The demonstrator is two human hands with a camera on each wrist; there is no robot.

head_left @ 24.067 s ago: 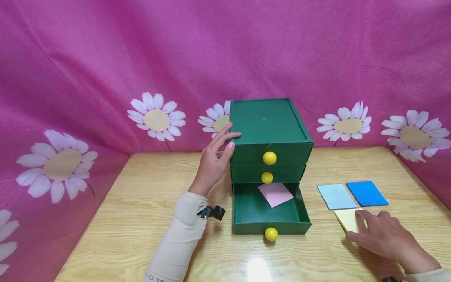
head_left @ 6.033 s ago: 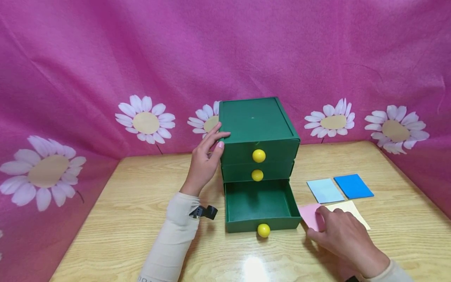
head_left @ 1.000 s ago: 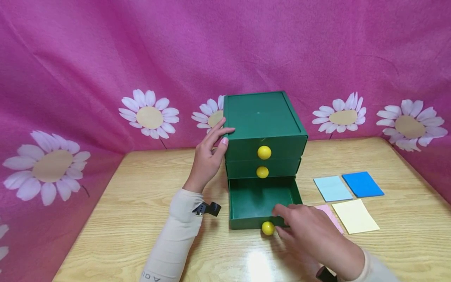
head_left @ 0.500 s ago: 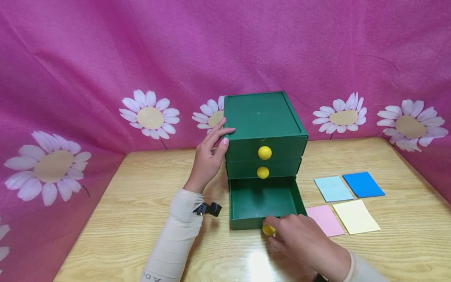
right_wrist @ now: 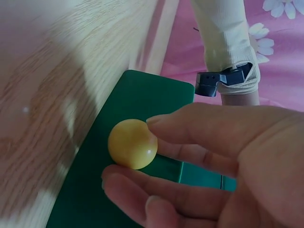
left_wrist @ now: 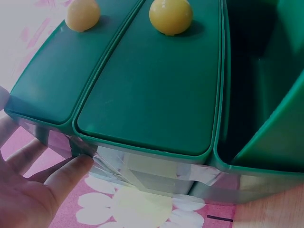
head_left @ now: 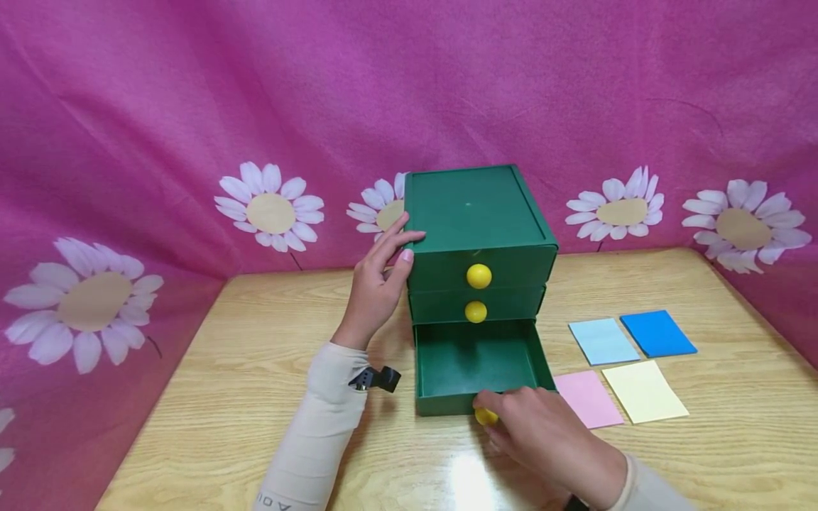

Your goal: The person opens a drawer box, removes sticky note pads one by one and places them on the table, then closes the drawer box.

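Note:
A green three-drawer unit [head_left: 482, 206] stands on the table, its bottom drawer [head_left: 441, 406] pulled out and bare inside where visible. My left hand [head_left: 377, 291] rests against the unit's upper left edge, fingers extended; the left wrist view shows its fingertips on the side wall. With my right hand [head_left: 552, 440] I hold the bottom drawer's round yellow knob [right_wrist: 132, 145] between thumb and fingers. To the drawer's right lie a pink sticky-note pad [head_left: 589, 401], a pale yellow pad [head_left: 645, 392], a light blue pad [head_left: 603, 342] and a blue pad [head_left: 658, 333].
The two upper drawers, with a yellow top knob [head_left: 478, 276] and a yellow middle knob [head_left: 476, 311], are closed. A pink daisy-patterned cloth [head_left: 486, 92] hangs behind and beside the wooden table [head_left: 287, 312].
The pink pad, in the drawer at first, now lies on the table left of the pale yellow one. My right hand has moved left from the pads onto the bottom knob. My left hand stays.

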